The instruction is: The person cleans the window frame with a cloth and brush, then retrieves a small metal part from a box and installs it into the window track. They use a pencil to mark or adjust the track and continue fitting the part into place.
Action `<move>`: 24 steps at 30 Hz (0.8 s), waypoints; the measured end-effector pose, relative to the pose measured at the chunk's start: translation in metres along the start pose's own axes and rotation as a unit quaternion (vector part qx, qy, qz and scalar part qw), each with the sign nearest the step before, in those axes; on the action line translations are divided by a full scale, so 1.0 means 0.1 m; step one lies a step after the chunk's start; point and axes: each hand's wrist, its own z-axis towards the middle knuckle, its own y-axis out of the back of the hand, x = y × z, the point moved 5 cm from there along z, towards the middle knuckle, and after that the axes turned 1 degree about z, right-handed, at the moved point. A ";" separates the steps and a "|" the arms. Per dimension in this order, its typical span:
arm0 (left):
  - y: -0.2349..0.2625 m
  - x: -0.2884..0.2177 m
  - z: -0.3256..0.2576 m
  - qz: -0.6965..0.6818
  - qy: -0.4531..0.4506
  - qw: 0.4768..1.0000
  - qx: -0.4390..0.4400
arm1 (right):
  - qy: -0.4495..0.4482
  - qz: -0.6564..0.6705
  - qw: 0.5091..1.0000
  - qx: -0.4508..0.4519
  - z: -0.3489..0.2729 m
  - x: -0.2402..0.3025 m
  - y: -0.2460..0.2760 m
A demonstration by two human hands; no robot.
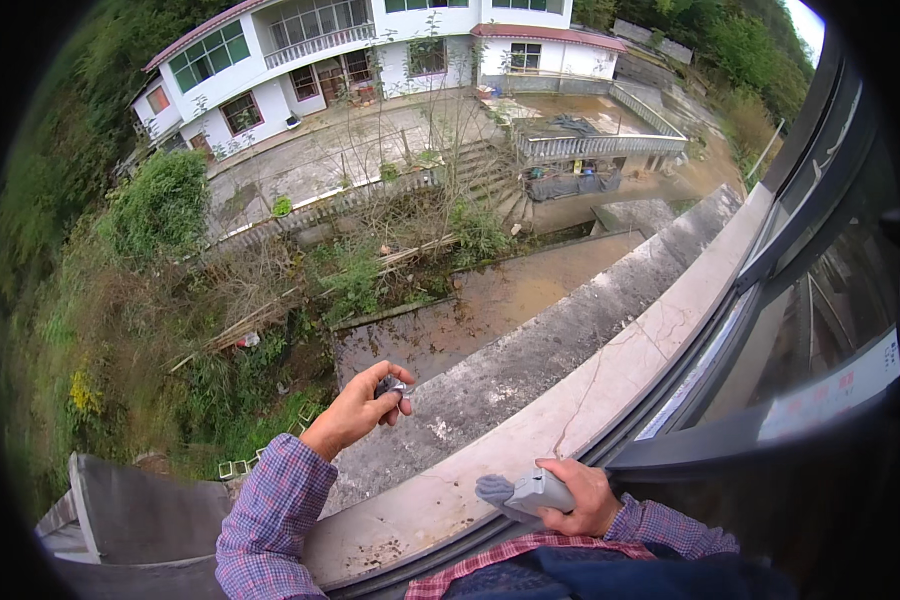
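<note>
My left hand (365, 408) is raised over the outer concrete ledge, its fingers closed round a small, shiny, crumpled grey piece (392, 386) whose kind I cannot make out. Low over the pale window sill (595, 385), my right hand (585, 497) grips a smooth grey block-shaped thing (540, 492) from its right end. A soft, folded dark-grey lump (496, 490) sticks out from the block's left end, close to the sill's surface. Whether that lump touches the sill is unclear. Both forearms wear checked sleeves.
A dark window frame (705, 340) with glass runs along the right. Outside the sill lies a rough concrete ledge (530, 345), with a drop beyond it to a muddy pool (490, 300). Bushes, a railed yard and a white house (410, 55) stand farther off.
</note>
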 end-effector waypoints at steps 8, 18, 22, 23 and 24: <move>0.22 0.08 -0.10 0.036 0.018 0.999 -0.001 | -0.004 -0.009 1.000 0.001 0.02 -0.01 -0.01; 0.52 0.32 -0.06 -0.144 0.007 0.987 -0.075 | -0.005 -0.013 1.000 0.002 0.01 -0.02 -0.03; 0.58 0.45 0.00 -0.218 -0.004 0.972 -0.086 | -0.007 -0.021 1.000 0.006 0.01 -0.03 -0.03; 0.58 0.49 0.00 -0.219 0.003 0.972 -0.083 | -0.005 -0.023 1.000 0.005 0.01 -0.02 -0.03; 0.60 0.50 0.01 -0.224 -0.007 0.972 -0.073 | -0.003 -0.026 1.000 0.005 0.02 -0.02 -0.03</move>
